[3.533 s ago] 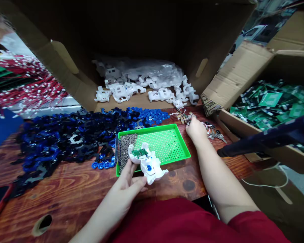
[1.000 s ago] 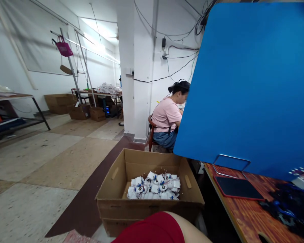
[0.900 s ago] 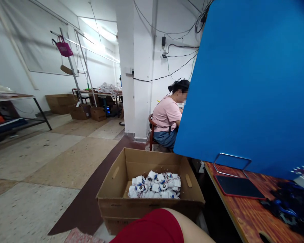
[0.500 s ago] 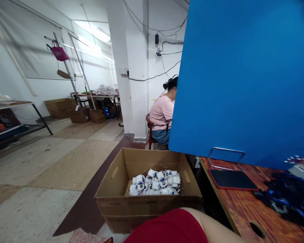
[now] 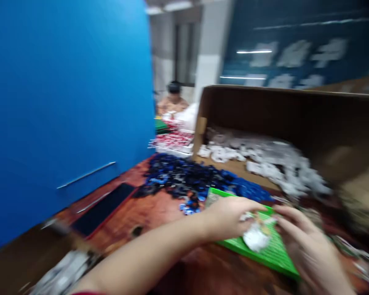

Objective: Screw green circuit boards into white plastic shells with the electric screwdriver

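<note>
My left hand (image 5: 233, 217) reaches over a bright green ribbed tray (image 5: 276, 250), its fingers curled round a small white piece (image 5: 256, 238) with a yellowish part. Motion blur hides the exact kind of this piece. My right hand (image 5: 309, 241) is at the right side of the tray, with thumb and fingers pointing towards the white piece. Whether those blurred fingers touch or pinch anything cannot be made out. Just beyond the tray lies a heap of small black and blue parts (image 5: 184, 174).
An open cardboard box (image 5: 283, 108) with many white pieces (image 5: 283, 164) stands behind the tray. To the left rise a blue panel (image 5: 70, 90) and, below it, a dark flat tablet-like slab (image 5: 103, 211). Red-and-white parts (image 5: 174, 139) lie farther back, before another person (image 5: 174, 100).
The view has swung right, from the floor box of white pieces to the table. Both my hands and the green tray have come into view. The picture is now blurred.
</note>
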`<state>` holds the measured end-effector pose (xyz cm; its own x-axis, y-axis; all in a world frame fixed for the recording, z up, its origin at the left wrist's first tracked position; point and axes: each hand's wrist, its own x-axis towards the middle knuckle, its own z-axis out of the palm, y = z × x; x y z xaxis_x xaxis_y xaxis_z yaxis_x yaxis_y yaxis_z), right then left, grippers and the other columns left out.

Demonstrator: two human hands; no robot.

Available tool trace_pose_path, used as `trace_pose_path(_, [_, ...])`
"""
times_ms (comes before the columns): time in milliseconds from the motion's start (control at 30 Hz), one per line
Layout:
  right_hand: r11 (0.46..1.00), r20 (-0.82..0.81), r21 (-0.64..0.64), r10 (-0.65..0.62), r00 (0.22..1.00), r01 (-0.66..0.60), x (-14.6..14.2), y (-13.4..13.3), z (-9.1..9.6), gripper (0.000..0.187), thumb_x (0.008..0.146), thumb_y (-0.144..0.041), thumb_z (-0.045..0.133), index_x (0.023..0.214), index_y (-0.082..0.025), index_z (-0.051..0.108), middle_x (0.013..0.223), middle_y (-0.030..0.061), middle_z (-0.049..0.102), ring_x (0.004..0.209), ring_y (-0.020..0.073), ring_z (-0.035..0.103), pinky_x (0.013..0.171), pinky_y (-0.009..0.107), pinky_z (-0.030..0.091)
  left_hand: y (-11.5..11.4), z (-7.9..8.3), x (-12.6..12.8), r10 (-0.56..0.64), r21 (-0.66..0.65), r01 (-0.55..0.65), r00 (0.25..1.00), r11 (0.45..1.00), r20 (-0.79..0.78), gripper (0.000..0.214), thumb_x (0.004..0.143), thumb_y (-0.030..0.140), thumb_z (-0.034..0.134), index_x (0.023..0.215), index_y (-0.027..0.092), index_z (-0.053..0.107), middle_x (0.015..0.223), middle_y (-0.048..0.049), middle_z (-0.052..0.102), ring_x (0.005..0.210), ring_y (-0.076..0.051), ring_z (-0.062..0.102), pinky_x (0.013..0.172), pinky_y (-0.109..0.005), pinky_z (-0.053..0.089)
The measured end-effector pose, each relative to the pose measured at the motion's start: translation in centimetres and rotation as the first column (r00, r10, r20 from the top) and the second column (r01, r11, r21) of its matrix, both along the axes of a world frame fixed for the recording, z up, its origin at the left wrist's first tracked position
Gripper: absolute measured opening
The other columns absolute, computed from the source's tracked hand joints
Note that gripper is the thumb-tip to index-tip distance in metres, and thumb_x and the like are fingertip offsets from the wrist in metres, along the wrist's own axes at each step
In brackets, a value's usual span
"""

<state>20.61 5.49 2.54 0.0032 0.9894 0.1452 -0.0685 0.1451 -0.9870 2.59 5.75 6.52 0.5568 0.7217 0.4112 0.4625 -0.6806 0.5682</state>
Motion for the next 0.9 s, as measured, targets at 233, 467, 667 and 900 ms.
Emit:
trace_pose_path(233, [0.998,-0.035,-0.025,-0.057,0.998,0.056,-0.1,1.6,-1.1,0.025,0.076,-0.04,0.061,0.094,-0.024,0.06,0.094,0.0036,0.061,0.085,0.0167,0.059,0.074,0.031,0.049,1.6,-2.2,-0.9,0.05,-0.167,-0.024,0.987,0.986,0.151,0.022,0.084,0.021,0.051,0.101,0.018,0.065,0.097,-0.0059,0.07,0.087,-0.018,0.064,0.078,-0.03,0.051])
trace_pose_path(467, [0.883,0.432,0.451,-0.089,0.897,-0.13,0.6,0.2,-1.1,0.038,0.081,-0.017,0.056,0.116,-0.028,0.048,0.106,0.005,0.053,0.1,0.0159,0.053,0.088,0.032,0.045,1.4,-2.9,-1.2,0.143,-0.2,-0.113,0.979,0.973,0.147,0.02,0.079,0.02,0.057,0.094,0.02,0.069,0.09,-0.0026,0.072,0.081,-0.016,0.066,0.073,-0.025,0.054])
trace_pose_path(667, [0.817,0.582,0.5,-0.073,0.81,-0.287,0.4,0.4,-0.5,0.036,0.079,-0.009,0.058,0.111,-0.024,0.054,0.09,0.0025,0.064,0.084,0.0113,0.06,0.074,0.023,0.051,1.5,-3.6,-1.8,0.021,0.132,-0.044,0.985,0.99,0.171,0.022,0.076,0.011,0.059,0.095,0.018,0.066,0.086,-0.0021,0.073,0.076,-0.013,0.067,0.07,-0.021,0.052])
trace_pose_path(900, [0.838,0.569,0.502,-0.134,0.811,-0.214,0.4,-0.2,-0.1,0.026,0.078,-0.011,0.061,0.101,-0.023,0.059,0.082,-0.0011,0.067,0.076,0.0078,0.063,0.07,0.016,0.052,1.6,-4.2,-2.7,-0.038,0.43,0.02,0.999,0.902,0.033,0.04,0.074,0.007,0.063,0.112,0.012,0.054,0.095,-0.0094,0.069,0.081,-0.018,0.063,0.07,-0.032,0.051])
